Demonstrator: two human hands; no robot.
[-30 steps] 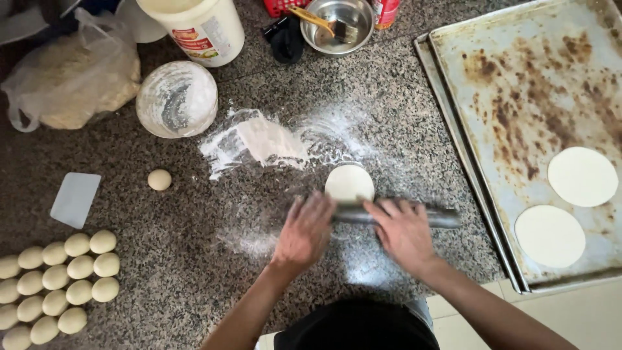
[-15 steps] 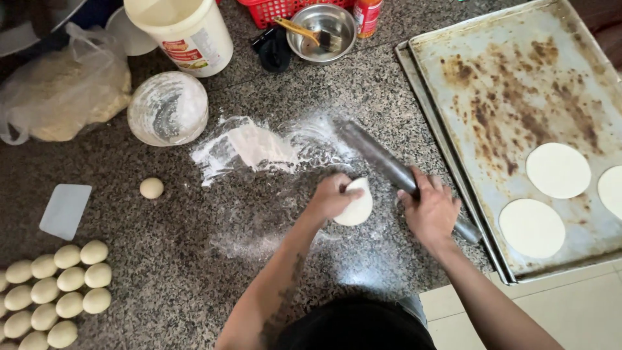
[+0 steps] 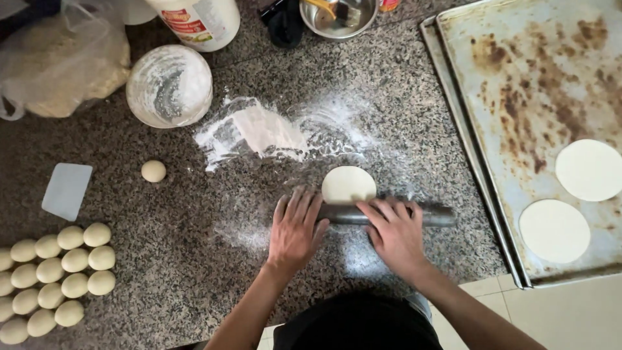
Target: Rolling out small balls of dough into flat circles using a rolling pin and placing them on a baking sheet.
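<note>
Left hand [image 3: 295, 230] and right hand [image 3: 395, 234] flat, fingers spread open on dark metal rolling pin [image 3: 389, 215], lower centre; round pale dough disc [image 3: 348, 184] just above; speckled granite bench [image 3: 194, 214] open leftward; steel baking tray [image 3: 473, 162] edge near right.

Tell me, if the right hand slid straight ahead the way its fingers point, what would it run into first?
Probably the dough disc: the right hand lies on the rolling pin, fingers aimed up-left toward it.
</note>
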